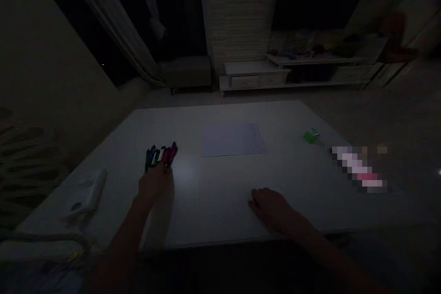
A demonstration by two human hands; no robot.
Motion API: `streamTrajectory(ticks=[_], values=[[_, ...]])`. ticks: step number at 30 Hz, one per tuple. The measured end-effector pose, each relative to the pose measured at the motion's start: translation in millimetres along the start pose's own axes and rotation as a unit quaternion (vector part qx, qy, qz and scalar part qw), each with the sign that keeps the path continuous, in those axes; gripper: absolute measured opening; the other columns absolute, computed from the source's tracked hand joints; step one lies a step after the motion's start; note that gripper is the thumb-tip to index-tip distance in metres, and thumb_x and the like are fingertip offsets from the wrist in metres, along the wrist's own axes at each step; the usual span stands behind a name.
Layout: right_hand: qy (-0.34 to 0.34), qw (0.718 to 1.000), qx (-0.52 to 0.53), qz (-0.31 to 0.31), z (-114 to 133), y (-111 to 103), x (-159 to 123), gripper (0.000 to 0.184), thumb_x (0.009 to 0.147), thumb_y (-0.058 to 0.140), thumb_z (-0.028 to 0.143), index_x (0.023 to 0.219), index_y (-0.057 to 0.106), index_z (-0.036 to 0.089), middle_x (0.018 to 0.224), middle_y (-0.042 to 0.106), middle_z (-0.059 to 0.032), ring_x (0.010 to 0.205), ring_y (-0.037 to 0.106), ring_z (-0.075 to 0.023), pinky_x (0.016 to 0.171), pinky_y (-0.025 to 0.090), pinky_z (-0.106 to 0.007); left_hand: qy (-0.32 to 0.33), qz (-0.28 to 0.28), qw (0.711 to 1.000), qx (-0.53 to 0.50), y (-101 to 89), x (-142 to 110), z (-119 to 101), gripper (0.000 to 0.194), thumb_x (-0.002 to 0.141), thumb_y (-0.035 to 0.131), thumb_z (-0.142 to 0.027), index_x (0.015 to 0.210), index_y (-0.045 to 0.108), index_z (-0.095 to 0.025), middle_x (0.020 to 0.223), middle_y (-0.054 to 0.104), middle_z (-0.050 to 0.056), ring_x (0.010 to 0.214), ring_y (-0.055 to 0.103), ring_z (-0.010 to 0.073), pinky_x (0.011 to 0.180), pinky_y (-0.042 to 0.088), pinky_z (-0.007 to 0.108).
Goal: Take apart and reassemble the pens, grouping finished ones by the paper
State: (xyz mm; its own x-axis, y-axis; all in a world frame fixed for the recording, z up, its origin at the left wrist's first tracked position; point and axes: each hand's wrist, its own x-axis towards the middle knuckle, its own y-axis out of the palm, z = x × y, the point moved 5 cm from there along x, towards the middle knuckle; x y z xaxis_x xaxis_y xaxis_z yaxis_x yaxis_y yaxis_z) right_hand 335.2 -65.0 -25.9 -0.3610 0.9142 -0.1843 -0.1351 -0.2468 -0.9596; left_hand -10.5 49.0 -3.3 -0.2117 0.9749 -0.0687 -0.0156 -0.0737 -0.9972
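In the dim light my left hand (154, 183) is closed around the lower ends of several pens (161, 155). They fan out beyond my fingers in dark, green, white, red and pink colours. My right hand (270, 204) lies on the near part of the white table (213, 206), its fingers curled in. Whatever may be under those fingertips is too dark to make out. Beyond both hands lies a flat sheet of paper (222, 140), with small print or writing along its right side.
A small green box-like thing (311, 136) sits at the right, near a pixelated pinkish object (358, 167) by the table's edge. A white device with a dark round spot (86, 195) lies at the left edge. Behind stands a low white cabinet (244, 81).
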Motion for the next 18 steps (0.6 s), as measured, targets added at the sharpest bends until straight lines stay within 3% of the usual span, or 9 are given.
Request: streamTrajectory(ticks=[11, 18], values=[[0.007, 1.000, 0.004, 0.001, 2, -5, 0, 0.026, 0.088, 0.037, 0.034, 0.094, 0.055, 0.016, 0.090, 0.062, -0.0112, 0.085, 0.057, -0.0219, 0.069, 0.039, -0.031, 0.037, 0.039, 0.998, -0.039, 8.2, 11, 0, 0.037, 0.083, 0.035, -0.040, 0.087, 0.059, -0.012, 0.084, 0.064, 0.016, 0.077, 0.062, 0.0276, 0.065, 0.044, 0.034], [0.012, 1.000, 0.013, 0.012, 2, -12, 2, 0.027, 0.088, 0.036, 0.035, 0.093, 0.055, 0.016, 0.089, 0.063, -0.0114, 0.083, 0.058, -0.0213, 0.067, 0.039, -0.030, 0.032, 0.007, 0.982, -0.187, 1.5, 21, -9, 0.031, 0.077, 0.043, -0.037, 0.067, 0.059, -0.013, 0.070, 0.063, 0.014, 0.070, 0.060, 0.0268, 0.060, 0.041, 0.032]])
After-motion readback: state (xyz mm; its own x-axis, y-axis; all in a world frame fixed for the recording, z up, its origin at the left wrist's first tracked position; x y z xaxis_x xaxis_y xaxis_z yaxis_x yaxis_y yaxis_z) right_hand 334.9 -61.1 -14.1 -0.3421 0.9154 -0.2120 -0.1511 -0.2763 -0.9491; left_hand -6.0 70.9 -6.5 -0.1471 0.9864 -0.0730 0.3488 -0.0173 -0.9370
